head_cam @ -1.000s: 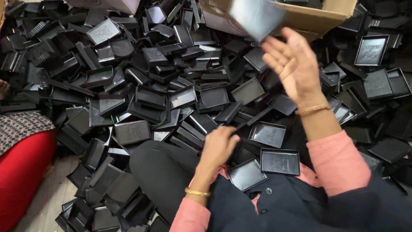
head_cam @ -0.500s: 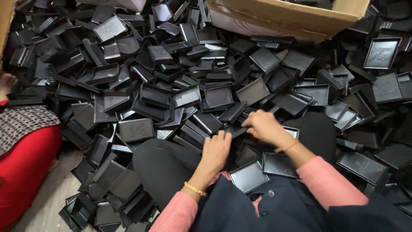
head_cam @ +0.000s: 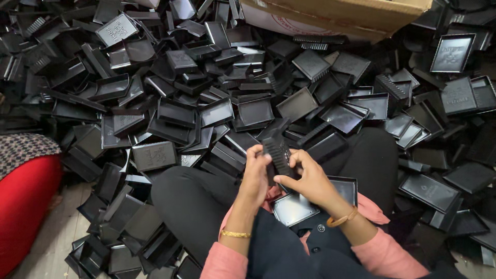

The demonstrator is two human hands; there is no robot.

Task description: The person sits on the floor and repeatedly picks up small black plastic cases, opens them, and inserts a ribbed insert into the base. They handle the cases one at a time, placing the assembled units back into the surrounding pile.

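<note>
A pale wooden floor (head_cam: 57, 237) shows at lower left, beside a red cushion (head_cam: 23, 206); a cardboard box (head_cam: 341, 15) sits at top.

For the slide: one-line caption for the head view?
Both hands, left hand and right hand, hold a black ridged plastic piece above a heap of black trays.

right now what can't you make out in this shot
- Head view: the black ribbed piece is partly hidden by the left hand and right hand.
- The cardboard box is cut off by the top edge; its contents are unseen.
- The floor under the black trays is mostly buried.
- The red cushion runs off the left edge.
</note>
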